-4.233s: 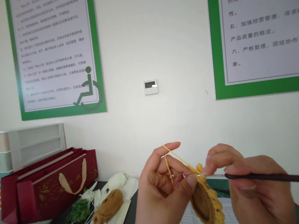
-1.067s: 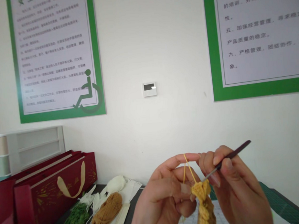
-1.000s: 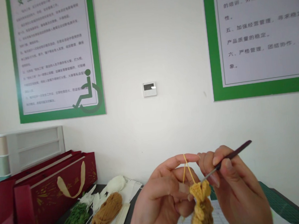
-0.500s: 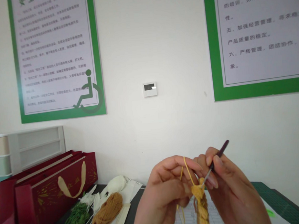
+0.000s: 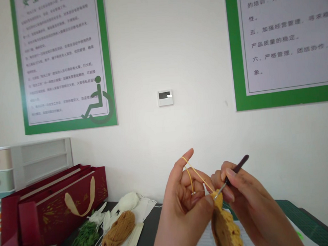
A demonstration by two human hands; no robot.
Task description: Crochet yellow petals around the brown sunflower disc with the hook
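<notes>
My left hand [image 5: 184,208] pinches the top of a yellow and brown crochet piece [image 5: 227,229] between thumb and fingers. Its index finger is raised, with yellow yarn [image 5: 198,173] looped over it and running down to the work. My right hand [image 5: 240,196] grips a crochet hook [image 5: 240,164] by its dark handle. The hook's metal shaft slants down to the left, and its tip touches the yellow stitches at the top edge. The lower part of the crochet piece runs out of view at the bottom.
At the left, a brown yarn skein [image 5: 118,231], green yarn [image 5: 86,235] and white yarn [image 5: 128,201] lie on the dark table. Behind them stand dark red gift bags [image 5: 57,207] and a drawer unit [image 5: 1,181]. A green cutting mat [image 5: 308,221] and printed paper [image 5: 203,243] lie under my hands.
My left index finger has risen, drawing the yarn up. The crochet piece has turned to show more of its brown side. The hook has shifted slightly left.
</notes>
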